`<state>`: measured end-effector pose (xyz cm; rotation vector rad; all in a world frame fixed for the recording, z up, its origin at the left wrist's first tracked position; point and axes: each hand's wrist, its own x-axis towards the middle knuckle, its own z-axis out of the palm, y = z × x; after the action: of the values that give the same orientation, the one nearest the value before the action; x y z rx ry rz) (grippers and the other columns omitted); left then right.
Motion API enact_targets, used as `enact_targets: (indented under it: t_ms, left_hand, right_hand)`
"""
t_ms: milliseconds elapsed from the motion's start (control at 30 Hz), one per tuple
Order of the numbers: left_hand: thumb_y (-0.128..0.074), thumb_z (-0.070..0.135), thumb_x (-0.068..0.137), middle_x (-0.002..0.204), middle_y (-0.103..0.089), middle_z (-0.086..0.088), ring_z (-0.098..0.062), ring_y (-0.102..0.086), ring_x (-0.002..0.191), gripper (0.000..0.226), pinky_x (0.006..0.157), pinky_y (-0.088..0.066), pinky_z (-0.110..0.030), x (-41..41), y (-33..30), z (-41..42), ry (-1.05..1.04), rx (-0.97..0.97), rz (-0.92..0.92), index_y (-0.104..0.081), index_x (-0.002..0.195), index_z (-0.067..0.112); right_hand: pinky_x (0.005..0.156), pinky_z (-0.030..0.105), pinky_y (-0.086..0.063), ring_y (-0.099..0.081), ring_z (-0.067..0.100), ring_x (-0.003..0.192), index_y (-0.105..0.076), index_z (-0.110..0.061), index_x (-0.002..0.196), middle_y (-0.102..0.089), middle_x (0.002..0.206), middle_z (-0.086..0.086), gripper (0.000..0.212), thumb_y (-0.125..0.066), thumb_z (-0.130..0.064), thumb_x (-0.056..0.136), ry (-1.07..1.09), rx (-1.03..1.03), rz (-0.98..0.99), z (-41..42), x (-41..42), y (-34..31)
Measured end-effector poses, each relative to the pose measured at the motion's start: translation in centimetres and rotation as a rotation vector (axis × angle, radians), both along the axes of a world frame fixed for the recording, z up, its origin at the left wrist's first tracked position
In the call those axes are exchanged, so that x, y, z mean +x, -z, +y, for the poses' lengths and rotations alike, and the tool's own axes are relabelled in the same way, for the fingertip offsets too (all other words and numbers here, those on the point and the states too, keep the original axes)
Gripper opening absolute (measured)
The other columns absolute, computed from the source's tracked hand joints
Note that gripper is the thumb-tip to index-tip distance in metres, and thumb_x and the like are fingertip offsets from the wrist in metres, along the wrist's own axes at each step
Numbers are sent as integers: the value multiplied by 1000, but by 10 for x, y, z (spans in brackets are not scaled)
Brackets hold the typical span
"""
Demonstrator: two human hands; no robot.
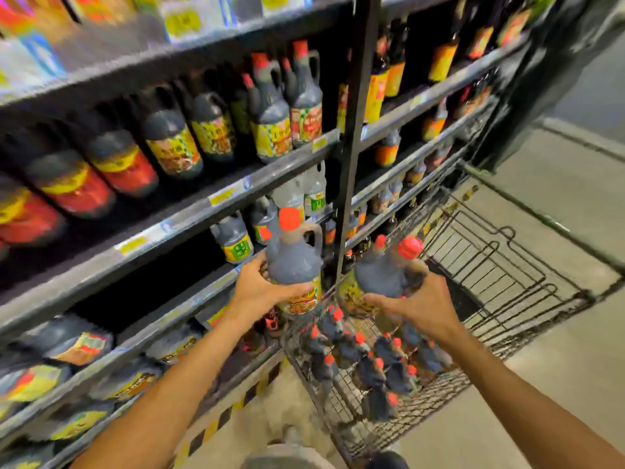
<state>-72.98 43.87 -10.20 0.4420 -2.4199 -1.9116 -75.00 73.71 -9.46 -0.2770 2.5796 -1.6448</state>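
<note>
1. Dark plastic bottle with a red screw cap, a moulded handle and a yellow label [295, 265], head view: held upright in the air in front of the grey metal shelving [189, 218], above the near left corner of the wire shopping trolley [507, 286].
2. Left hand [258, 291]: fingers and thumb wrapped round the lower body of this bottle, the thumb lying along the top edge of the label.
3. Second dark bottle with a red cap [384, 274]: tilted, its cap leaning to the right, held over the trolley just beside the first. The black upright post [351, 137] of the shelving stands behind the gap between the two.
4. Right hand [424, 301]: fingers curled round the lower part of the second dark bottle, gripping it from the right.
5. Trolley load: a cluster of small dark red-capped bottles [368, 363] lying in the basket below both hands.
6. Shelving: rows of dark bottles with red and yellow labels [270, 130] on the tiers above, clear bottles [314, 191] on the tier behind the first bottle, and yellow price tags [221, 197] along the shelf edges. The picture is motion-blurred and the label text is unreadable.
7. Pale floor [558, 384]: to the right of the trolley.
</note>
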Motion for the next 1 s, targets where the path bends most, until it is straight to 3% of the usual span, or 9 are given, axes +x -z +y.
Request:
enact_targets:
  t_ms: [67, 133, 267, 400, 500, 633, 767, 867, 1000]
  left_hand:
    - [-96, 9, 56, 106, -69, 19, 14, -66, 90, 65, 72, -52, -10, 3, -20, 3, -54, -35, 58, -65, 110, 24]
    - [-96, 9, 57, 106, -69, 18, 16, -65, 87, 62, 70, -51, -8, 8, -35, 5, -118, -58, 83, -64, 106, 28]
    - [-95, 9, 59, 108, -70, 18, 11, -67, 94, 67, 75, -52, -10, 21, -59, 3, -210, -67, 132, -63, 116, 24]
    - [-98, 25, 55, 118, -72, 8, -2, -68, 108, 79, 87, -55, -20, 41, -77, -8, -318, -81, 179, -63, 125, 19]
    - [-98, 43, 46, 118, -72, 9, -3, -68, 108, 84, 87, -55, -24, 51, -89, -20, -397, -94, 212, -64, 122, 29]
    - [-97, 33, 50, 115, -71, 11, -3, -69, 104, 72, 86, -58, -27, 59, -102, -40, -444, -119, 256, -63, 114, 33]
    - [-100, 40, 45, 117, -71, 11, -6, -68, 108, 83, 88, -57, -30, 60, -109, -67, -492, -119, 318, -63, 119, 29]
    - [-100, 30, 52, 118, -72, 11, -6, -67, 110, 79, 91, -57, -32, 56, -113, -89, -508, -132, 362, -63, 122, 28]
    - [-97, 37, 50, 116, -73, 9, -8, -68, 109, 80, 88, -58, -32, 43, -116, -112, -520, -177, 430, -64, 122, 25]
  right_hand:
    - [66, 21, -48, -64, -7, 80, -66, -24, 94, -68, 81, -12, 42, -95, -30, 65, -82, -22, 50, 1, -16, -21]
    - [66, 29, -50, -66, -2, 81, -67, -32, 92, -70, 84, -18, 41, -96, -36, 63, -136, -35, 97, 0, -31, -37]
    - [69, 35, -52, -67, 0, 86, -65, -36, 93, -70, 91, -21, 42, -95, -36, 64, -256, -78, 156, -5, -58, -57]
    - [65, 21, -48, -65, -7, 87, -63, -33, 94, -69, 91, -26, 42, -91, -42, 65, -404, -61, 189, -22, -76, -76]
    - [71, 35, -55, -69, 2, 92, -64, -38, 105, -73, 97, -15, 48, -92, -44, 66, -466, -44, 226, -43, -85, -87]
    - [76, 47, -56, -68, 9, 97, -62, -45, 112, -71, 102, -12, 53, -91, -51, 68, -519, -24, 276, -77, -93, -91]
    - [75, 28, -56, -67, 1, 97, -62, -43, 112, -70, 103, -21, 53, -92, -44, 68, -558, -42, 270, -112, -95, -103]
    - [68, 14, -47, -63, -5, 84, -58, -45, 99, -63, 91, -33, 45, -92, -37, 70, -562, -49, 290, -136, -96, -110]
    - [66, 16, -48, -61, -5, 84, -57, -38, 93, -62, 87, -31, 41, -91, -37, 70, -519, -54, 305, -161, -104, -113]
